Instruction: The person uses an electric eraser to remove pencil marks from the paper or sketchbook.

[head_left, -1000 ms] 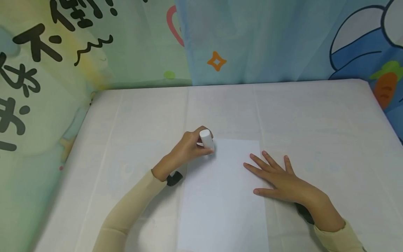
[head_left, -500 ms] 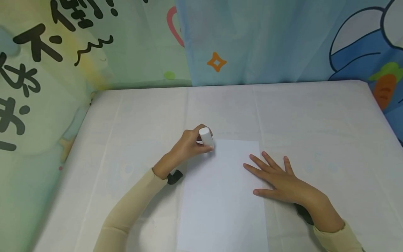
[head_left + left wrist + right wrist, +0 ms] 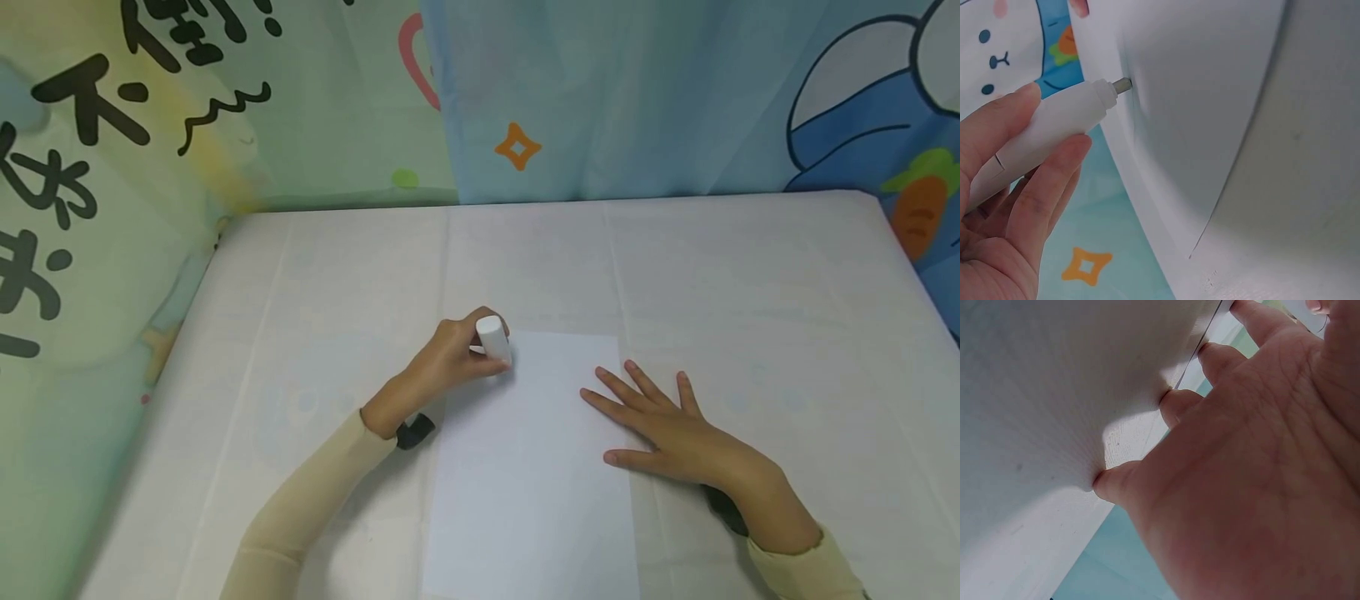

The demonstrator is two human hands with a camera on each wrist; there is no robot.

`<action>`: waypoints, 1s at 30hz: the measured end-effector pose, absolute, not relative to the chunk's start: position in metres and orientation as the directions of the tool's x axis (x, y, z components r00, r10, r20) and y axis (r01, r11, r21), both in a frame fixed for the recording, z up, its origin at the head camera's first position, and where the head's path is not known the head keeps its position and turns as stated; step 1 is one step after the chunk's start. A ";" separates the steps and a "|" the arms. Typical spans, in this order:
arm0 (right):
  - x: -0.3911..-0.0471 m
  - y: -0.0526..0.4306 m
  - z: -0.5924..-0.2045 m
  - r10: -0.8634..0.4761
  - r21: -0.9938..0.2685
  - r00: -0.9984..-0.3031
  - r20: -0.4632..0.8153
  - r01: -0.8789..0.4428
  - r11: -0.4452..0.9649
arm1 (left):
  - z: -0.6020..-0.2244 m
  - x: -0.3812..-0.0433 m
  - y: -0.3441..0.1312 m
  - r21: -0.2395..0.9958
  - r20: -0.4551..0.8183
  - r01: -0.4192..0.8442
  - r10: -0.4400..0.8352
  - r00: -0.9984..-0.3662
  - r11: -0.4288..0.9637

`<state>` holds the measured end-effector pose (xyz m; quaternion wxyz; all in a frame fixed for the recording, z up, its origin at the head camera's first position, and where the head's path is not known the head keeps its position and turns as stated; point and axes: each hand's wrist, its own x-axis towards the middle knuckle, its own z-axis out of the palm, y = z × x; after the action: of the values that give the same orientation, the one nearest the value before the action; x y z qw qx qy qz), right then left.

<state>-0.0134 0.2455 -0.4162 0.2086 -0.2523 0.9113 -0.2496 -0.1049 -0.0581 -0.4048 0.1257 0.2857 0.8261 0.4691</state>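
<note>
A white sheet of paper (image 3: 532, 475) lies flat on the white-covered table (image 3: 750, 275). My left hand (image 3: 450, 360) grips a thick white marker-like pen (image 3: 493, 339), its tip on the paper's top-left corner. In the left wrist view the pen (image 3: 1054, 125) shows a small grey nib touching the paper (image 3: 1210, 94), with fingers curled round the barrel. My right hand (image 3: 660, 421) lies flat with fingers spread, pressing on the sheet's right edge. The right wrist view shows the right hand (image 3: 1260, 456) with its fingertips on the paper (image 3: 1054, 394).
Cartoon-printed curtains (image 3: 600, 92) hang close behind the table and along its left side (image 3: 90, 208). The table's right edge (image 3: 911, 258) meets another curtain panel. Both arms wear beige sleeves; black wrist straps show at each wrist.
The left hand and pen shifted slightly down along the paper's top-left corner. The right hand has stayed in place.
</note>
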 end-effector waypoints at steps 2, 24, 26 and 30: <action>-0.013 0.246 -0.416 -0.562 -0.558 -0.786 -0.258 -0.353 0.751 | -0.405 -0.103 -0.059 0.851 0.067 0.355 0.590 -0.805 0.387; -0.014 0.247 -0.414 -0.563 -0.564 -0.781 -0.271 -0.345 0.750 | -0.408 -0.086 -0.064 0.857 0.115 0.381 0.592 -0.798 0.347; -0.014 0.247 -0.414 -0.565 -0.566 -0.779 -0.272 -0.346 0.748 | -0.408 -0.084 -0.064 0.864 0.112 0.372 0.592 -0.798 0.339; -0.013 0.247 -0.413 -0.566 -0.570 -0.778 -0.274 -0.343 0.747 | -0.408 -0.082 -0.064 0.872 0.118 0.368 0.591 -0.798 0.323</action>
<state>-0.0130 0.2473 -0.4133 0.2205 -0.2500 0.9082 -0.2530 -0.0816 -0.0643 -0.4080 0.1117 0.2977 0.8056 0.4998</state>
